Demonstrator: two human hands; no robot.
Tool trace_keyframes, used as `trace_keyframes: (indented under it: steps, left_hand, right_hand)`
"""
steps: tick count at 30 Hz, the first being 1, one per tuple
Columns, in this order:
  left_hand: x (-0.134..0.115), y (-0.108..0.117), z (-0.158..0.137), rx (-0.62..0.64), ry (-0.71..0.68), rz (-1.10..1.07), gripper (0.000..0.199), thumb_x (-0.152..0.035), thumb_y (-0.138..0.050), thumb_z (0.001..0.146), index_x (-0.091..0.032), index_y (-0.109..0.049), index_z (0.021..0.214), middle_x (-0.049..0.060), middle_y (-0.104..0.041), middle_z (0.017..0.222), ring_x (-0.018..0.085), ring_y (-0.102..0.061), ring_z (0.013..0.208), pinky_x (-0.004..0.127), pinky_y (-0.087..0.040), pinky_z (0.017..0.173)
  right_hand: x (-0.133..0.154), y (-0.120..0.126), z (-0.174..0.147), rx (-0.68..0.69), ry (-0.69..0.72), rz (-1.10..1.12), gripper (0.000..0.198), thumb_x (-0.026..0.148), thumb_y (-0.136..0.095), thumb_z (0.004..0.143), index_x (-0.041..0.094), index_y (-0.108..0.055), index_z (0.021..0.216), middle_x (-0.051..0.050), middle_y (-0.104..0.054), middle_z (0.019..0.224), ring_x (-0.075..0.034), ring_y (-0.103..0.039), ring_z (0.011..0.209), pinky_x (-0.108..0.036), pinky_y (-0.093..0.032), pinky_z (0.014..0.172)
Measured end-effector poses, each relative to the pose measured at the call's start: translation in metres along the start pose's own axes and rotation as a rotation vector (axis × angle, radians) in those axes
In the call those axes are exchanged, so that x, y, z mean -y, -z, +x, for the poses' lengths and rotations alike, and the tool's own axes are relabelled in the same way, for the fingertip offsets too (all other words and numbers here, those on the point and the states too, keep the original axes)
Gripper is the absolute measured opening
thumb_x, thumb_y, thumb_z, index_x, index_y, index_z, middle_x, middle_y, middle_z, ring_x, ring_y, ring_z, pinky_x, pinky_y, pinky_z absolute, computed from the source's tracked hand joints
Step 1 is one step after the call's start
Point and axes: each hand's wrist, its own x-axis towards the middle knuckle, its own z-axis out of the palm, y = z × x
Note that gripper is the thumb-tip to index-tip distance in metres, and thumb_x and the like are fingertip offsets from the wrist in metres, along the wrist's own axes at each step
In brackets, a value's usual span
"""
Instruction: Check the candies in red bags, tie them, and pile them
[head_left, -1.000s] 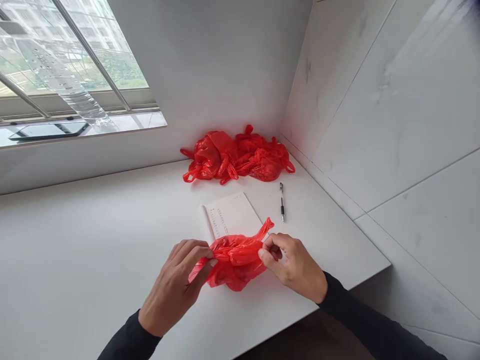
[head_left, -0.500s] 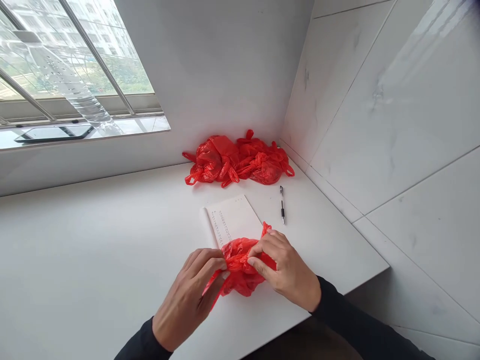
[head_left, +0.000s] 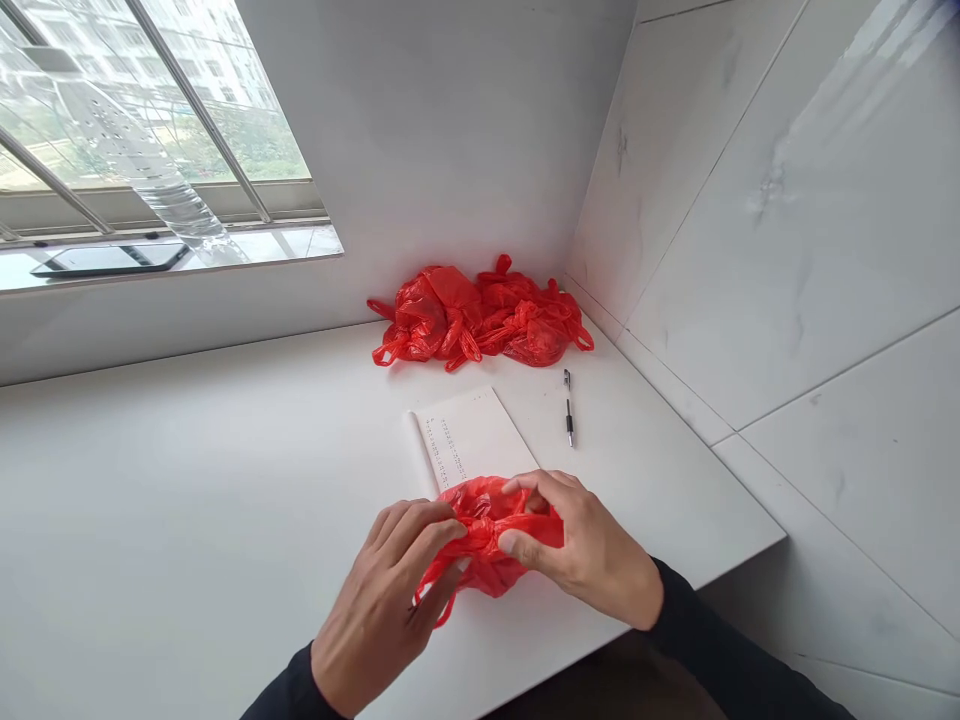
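Observation:
A red plastic bag [head_left: 487, 575], bunched and knotted in its middle, sits near the front edge of the table, over the lower end of a notebook [head_left: 480, 430]. My left hand [head_left: 394, 575] has its fingers and thumb around the left side of the bag, close to the knot. A loop of the bag hangs below that thumb. On the right side, my right hand [head_left: 577, 530] touches the bag with thumb and forefinger spread apart. Part of the red plastic lies between them. Its other fingers are partly hidden.
More knotted red plastic bags [head_left: 435, 310] lie heaped against the back wall. A pen [head_left: 568, 408] lies right of the notebook. On the windowsill are a water bottle [head_left: 161, 185] and a flat dark device [head_left: 112, 260]. A tiled wall [head_left: 750, 240] borders the right side.
My right thumb and forefinger have parted from their pinch on the bag. The left fingers have loosened slightly. The bag's upright right handle has dropped from view, and the knot shows more plainly.

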Motion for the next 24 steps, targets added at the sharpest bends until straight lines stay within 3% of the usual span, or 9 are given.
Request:
trace_keyframes:
  steps: [3, 8, 11, 14, 17, 19, 24]
  left_hand:
    - [0.003, 0.003, -0.003, -0.037, -0.012, 0.027, 0.022, -0.003, -0.056, 0.094, -0.021, -0.057, 0.107, 0.005, -0.061, 0.108, 0.019, -0.054, 0.1, 0.034, -0.046, 0.086]
    - [0.008, 0.012, -0.004, -0.139, 0.092, -0.009, 0.019, -0.002, -0.053, 0.095, -0.021, -0.054, 0.101, 0.006, -0.06, 0.109, 0.017, -0.056, 0.099, 0.031, -0.048, 0.083]
    - [0.002, 0.012, -0.001, -0.133, 0.099, -0.066, 0.026, -0.003, -0.053, 0.095, -0.021, -0.055, 0.114, 0.008, -0.058, 0.115, 0.018, -0.055, 0.106, 0.031, -0.049, 0.086]
    - [-0.005, 0.007, 0.003, -0.068, 0.021, -0.066, 0.042, -0.004, -0.058, 0.092, -0.021, -0.052, 0.13, 0.01, -0.057, 0.122, 0.021, -0.052, 0.115, 0.035, -0.048, 0.094]
    - [-0.005, 0.007, 0.004, -0.064, -0.034, -0.062, 0.034, 0.0, -0.056, 0.091, -0.022, -0.056, 0.117, 0.007, -0.061, 0.114, 0.02, -0.054, 0.109, 0.034, -0.048, 0.091]
    - [-0.003, 0.01, 0.002, -0.118, 0.011, -0.091, 0.03, 0.002, -0.051, 0.093, -0.022, -0.056, 0.11, 0.006, -0.062, 0.108, 0.018, -0.056, 0.105, 0.032, -0.049, 0.087]
    - [0.003, 0.023, -0.004, -0.263, 0.301, -0.24, 0.019, -0.013, -0.049, 0.099, -0.025, -0.058, 0.111, 0.003, -0.062, 0.108, 0.016, -0.062, 0.097, 0.026, -0.053, 0.079]
  right_hand:
    - [-0.001, 0.001, 0.0, 0.004, 0.04, 0.0, 0.015, 0.037, -0.063, 0.099, 0.025, -0.064, 0.09, 0.002, -0.066, 0.089, -0.02, -0.057, 0.091, -0.035, -0.042, 0.088]
    - [-0.019, 0.029, -0.008, -0.143, -0.125, 0.106, 0.03, 0.047, -0.053, 0.103, 0.023, -0.058, 0.088, 0.001, -0.057, 0.083, -0.018, -0.051, 0.076, -0.03, -0.041, 0.071]
    - [-0.022, 0.037, -0.012, -0.087, -0.143, 0.239, 0.028, 0.048, -0.053, 0.103, 0.022, -0.057, 0.092, 0.001, -0.056, 0.087, -0.017, -0.052, 0.08, -0.029, -0.043, 0.075]
    - [-0.015, 0.031, -0.013, 0.01, -0.143, 0.302, 0.027, 0.048, -0.062, 0.098, 0.025, -0.06, 0.112, 0.0, -0.061, 0.099, -0.018, -0.057, 0.089, -0.03, -0.046, 0.081]
    - [-0.008, 0.024, -0.012, 0.047, -0.134, 0.296, 0.028, 0.05, -0.064, 0.098, 0.023, -0.062, 0.104, 0.002, -0.061, 0.088, -0.016, -0.055, 0.078, -0.027, -0.044, 0.073]
    - [-0.01, 0.025, -0.013, 0.001, -0.121, 0.32, 0.029, 0.05, -0.057, 0.102, 0.022, -0.059, 0.095, 0.002, -0.058, 0.082, -0.015, -0.052, 0.073, -0.026, -0.042, 0.068]
    - [-0.029, 0.039, -0.021, -0.191, -0.134, 0.467, 0.024, 0.047, -0.057, 0.104, 0.023, -0.057, 0.101, 0.001, -0.058, 0.089, -0.016, -0.053, 0.079, -0.027, -0.044, 0.072]
